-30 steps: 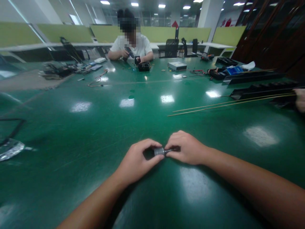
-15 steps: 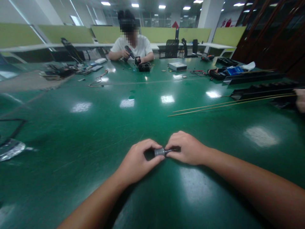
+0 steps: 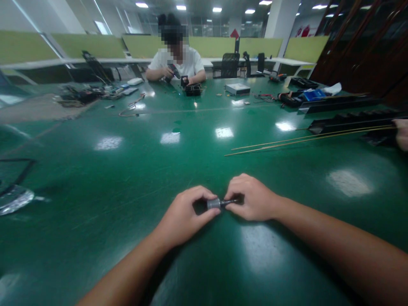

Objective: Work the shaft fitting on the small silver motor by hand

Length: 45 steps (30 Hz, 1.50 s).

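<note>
Near the front middle of the green table, both hands meet on one small tool-like part, a grey metal cylinder (image 3: 213,204) with a thin dark shaft (image 3: 228,202) at its right end. My left hand (image 3: 188,214) pinches the cylinder between thumb and fingers. On the shaft, the thumb and index finger of my right hand (image 3: 250,197) are closed, the other fingers curled behind. The part lies roughly level, just over or on the tabletop; I cannot tell which. My fingers cover some of it, and its exact kind does not show.
Two long thin brass-coloured rods (image 3: 274,143) reach in from the right, by another person's hand (image 3: 401,134). Black metal channels (image 3: 347,121) lie behind them. Across the table (image 3: 127,178) a person (image 3: 178,61) holds a power tool. Electronics clutter (image 3: 76,95) sits far left.
My right hand has shifted slightly right along the shaft, so a little more of it shows beside the cylinder. My left hand and the cylinder stay nearly still.
</note>
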Available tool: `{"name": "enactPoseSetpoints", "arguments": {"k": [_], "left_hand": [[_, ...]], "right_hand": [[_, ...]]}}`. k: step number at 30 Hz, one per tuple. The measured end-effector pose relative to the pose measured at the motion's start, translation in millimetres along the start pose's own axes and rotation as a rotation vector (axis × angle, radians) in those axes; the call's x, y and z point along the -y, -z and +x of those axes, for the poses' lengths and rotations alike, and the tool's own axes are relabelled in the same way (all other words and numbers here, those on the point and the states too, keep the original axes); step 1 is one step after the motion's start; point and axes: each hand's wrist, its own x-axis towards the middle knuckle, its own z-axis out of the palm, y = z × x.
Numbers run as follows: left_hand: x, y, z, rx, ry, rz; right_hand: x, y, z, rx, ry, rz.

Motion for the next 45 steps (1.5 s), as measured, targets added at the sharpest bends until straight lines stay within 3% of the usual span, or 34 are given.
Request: {"name": "enactPoseSetpoints", "arguments": {"k": [19,34,42,45], "left_hand": [[4,1.0,-4,-0.047,0.013,0.028],[1,5.7,-10,-0.055,0.040,0.024],[3,1.2,-5,-0.034,-0.002,-0.002],[4,-1.0,-3,-0.009,-0.066,-0.032]], "right_hand": [[-4,7,0,-0.007,-0.060,-0.024],[-32,33,-2,0.091,-0.150,0.132],[-10,13,5,0.104,-0.076,0.187],[0,0,6,0.044,-0.018,0.072]]}}
